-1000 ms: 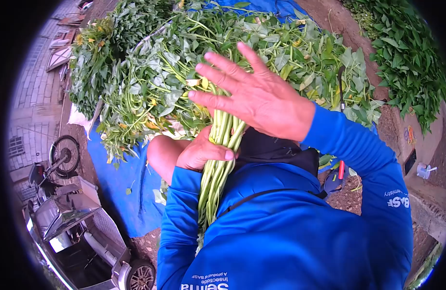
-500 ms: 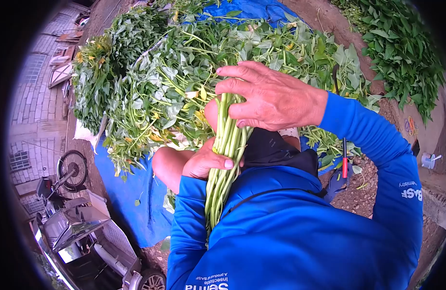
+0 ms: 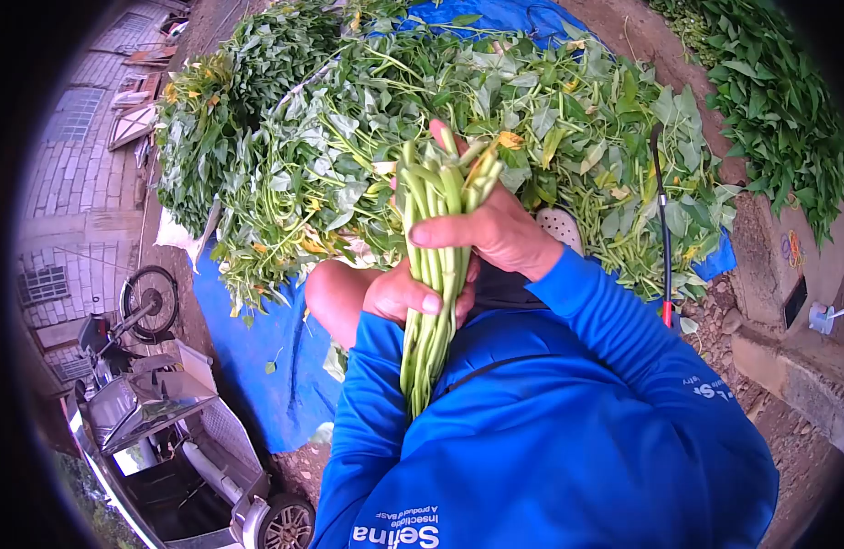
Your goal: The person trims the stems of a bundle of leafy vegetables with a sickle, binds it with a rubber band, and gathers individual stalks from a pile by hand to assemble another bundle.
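Note:
In front of my torso stands a bunch of long green vegetable stems [image 3: 426,357], much like water spinach, its uneven ends pointing away from me. My left hand [image 3: 403,295] is closed round the middle of it, thumb across the front. Higher up, my right hand [image 3: 499,233] grips the same stems from the right, with its thumb over the front and a fingertip showing behind the top ends. A yellowed bit [image 3: 481,165] hangs among those ends. Just beyond the hands lies a broad heap of leafy greens [image 3: 321,156].
Blue tarpaulin [image 3: 248,357] lies under the heap. A sickle-like tool with a black shaft [image 3: 662,220] stands to the right. More bundled greens [image 3: 769,101] lie at upper right, near a white cup [image 3: 822,317]. A motorcycle with a sidecar [image 3: 175,448] is parked at lower left.
My right hand has gone from reaching over the upper stems with fingers extended to wrapping round them. The bunch's top ends now show above it. My left hand keeps its grip.

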The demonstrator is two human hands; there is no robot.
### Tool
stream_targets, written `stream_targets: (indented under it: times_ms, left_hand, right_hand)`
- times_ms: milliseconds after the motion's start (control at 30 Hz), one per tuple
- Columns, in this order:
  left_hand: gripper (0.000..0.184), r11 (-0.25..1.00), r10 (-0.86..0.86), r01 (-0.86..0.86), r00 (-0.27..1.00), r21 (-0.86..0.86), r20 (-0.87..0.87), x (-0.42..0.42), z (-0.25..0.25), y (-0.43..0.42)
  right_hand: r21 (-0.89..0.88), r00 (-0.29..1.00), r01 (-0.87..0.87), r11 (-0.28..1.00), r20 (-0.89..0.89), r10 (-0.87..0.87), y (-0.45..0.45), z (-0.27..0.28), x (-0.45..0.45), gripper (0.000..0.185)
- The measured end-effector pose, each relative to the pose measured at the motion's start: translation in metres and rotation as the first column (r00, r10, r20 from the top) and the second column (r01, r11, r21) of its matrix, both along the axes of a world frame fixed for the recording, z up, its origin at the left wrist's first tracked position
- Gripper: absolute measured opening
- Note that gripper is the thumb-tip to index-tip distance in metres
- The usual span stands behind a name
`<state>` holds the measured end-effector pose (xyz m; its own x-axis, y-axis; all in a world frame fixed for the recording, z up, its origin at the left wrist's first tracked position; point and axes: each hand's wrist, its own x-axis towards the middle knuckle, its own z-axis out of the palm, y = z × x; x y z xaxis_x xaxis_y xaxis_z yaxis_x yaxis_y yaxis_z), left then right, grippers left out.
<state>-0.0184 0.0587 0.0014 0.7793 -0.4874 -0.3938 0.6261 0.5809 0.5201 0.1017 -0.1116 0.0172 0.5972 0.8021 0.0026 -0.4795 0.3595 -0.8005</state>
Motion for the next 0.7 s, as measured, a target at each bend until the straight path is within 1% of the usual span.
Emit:
stream_targets:
  times_ms: [33, 100, 133, 167, 200, 233, 267, 333, 367, 400, 433, 467, 500, 533, 567, 633, 667, 700]
  left_hand:
    - [0.072, 0.998, -0.070, 0.070, 0.997, 0.006, 0.030, 0.004, -0.001, 0.013]
    - [0.074, 0.999, -0.007, 0.003, 0.995, 0.045, 0.096, 0.000, 0.002, 0.019]
    - [0.075, 0.991, 0.065, -0.079, 0.989, 0.105, 0.129, -0.003, 0.006, 0.018]
    - [0.076, 0.974, 0.129, -0.157, 0.977, 0.165, 0.167, -0.002, 0.013, 0.018]
    - [0.080, 0.923, 0.112, -0.183, 0.969, 0.338, 0.219, -0.001, 0.033, 0.028]
    - [0.084, 0.898, 0.233, -0.327, 0.921, 0.295, 0.311, -0.006, 0.057, 0.018]
    - [0.080, 0.767, 0.132, -0.312, 0.932, 0.560, 0.338, 0.000, 0.080, 0.007]
    - [0.076, 0.539, 0.060, -0.216, 0.974, 0.814, 0.219, 0.005, 0.053, 0.010]
    - [0.064, 0.651, 0.144, -0.257, 0.966, 0.714, 0.216, 0.000, 0.050, 0.016]
    - [0.054, 0.680, 0.161, -0.292, 0.954, 0.672, 0.252, -0.004, 0.053, 0.016]
    - [0.045, 0.709, 0.175, -0.325, 0.941, 0.625, 0.290, -0.005, 0.056, 0.016]
    - [0.047, 0.766, 0.163, -0.287, 0.952, 0.575, 0.258, -0.006, 0.056, 0.017]
    - [0.046, 0.841, 0.149, -0.256, 0.956, 0.477, 0.252, -0.007, 0.051, 0.016]
    - [0.049, 0.870, 0.135, -0.244, 0.954, 0.428, 0.269, -0.009, 0.043, 0.018]
    - [0.052, 0.893, 0.120, -0.235, 0.946, 0.383, 0.300, -0.005, 0.038, 0.023]
    - [0.073, 0.820, 0.096, -0.165, 0.984, 0.548, 0.152, -0.003, 0.065, 0.026]
    - [0.084, 0.775, 0.102, -0.127, 0.992, 0.619, 0.076, -0.005, 0.079, 0.026]
    - [0.096, 0.662, 0.178, -0.320, 0.945, 0.678, 0.273, -0.006, 0.087, 0.023]
  right_hand:
    - [0.019, 0.999, 0.041, 0.999, 0.020, -0.041, 0.013, 0.006, 0.002, 0.110]
    - [0.052, 0.990, 0.114, 0.992, 0.079, -0.118, 0.033, 0.017, 0.004, 0.103]
    - [0.067, 0.981, 0.149, 0.987, 0.113, -0.156, 0.038, 0.020, 0.002, 0.100]
    - [0.059, 0.981, 0.174, 0.983, 0.075, -0.178, 0.043, 0.021, 0.001, 0.097]
    - [0.053, 0.978, 0.200, 0.978, 0.039, -0.203, 0.048, 0.021, 0.002, 0.093]
    - [0.048, 0.973, 0.230, 0.972, 0.004, -0.231, 0.052, 0.023, 0.005, 0.090]
    - [0.073, 0.967, 0.256, 0.964, -0.027, -0.255, 0.053, 0.026, 0.003, 0.089]
    - [0.084, 0.976, 0.215, 0.973, -0.050, -0.212, 0.055, 0.032, 0.009, 0.091]
    - [0.093, 0.981, 0.185, 0.978, -0.076, -0.178, 0.058, 0.035, 0.004, 0.091]
    - [0.074, 0.987, 0.155, 0.985, -0.052, -0.151, 0.057, 0.041, 0.002, 0.103]
    - [0.100, 0.981, 0.144, 0.985, 0.117, -0.155, 0.060, 0.034, 0.009, 0.115]
    - [0.147, 0.998, 0.060, 0.987, 0.021, -0.063, 0.061, 0.029, 0.012, 0.118]
    - [0.198, 0.996, -0.020, 0.980, -0.077, 0.036, 0.061, 0.032, 0.013, 0.122]
    - [0.208, 0.985, -0.113, 0.972, -0.101, 0.137, 0.055, 0.044, 0.015, 0.114]
    - [0.212, 0.988, -0.114, 0.971, -0.080, 0.133, 0.059, 0.044, 0.017, 0.112]
    - [0.214, 0.990, -0.117, 0.970, -0.050, 0.130, 0.069, 0.037, 0.015, 0.107]
    - [0.216, 0.994, -0.034, 0.976, -0.096, 0.056, 0.074, 0.036, 0.012, 0.101]
    - [0.213, 0.994, 0.018, 0.977, -0.109, 0.005, 0.077, 0.041, 0.009, 0.101]
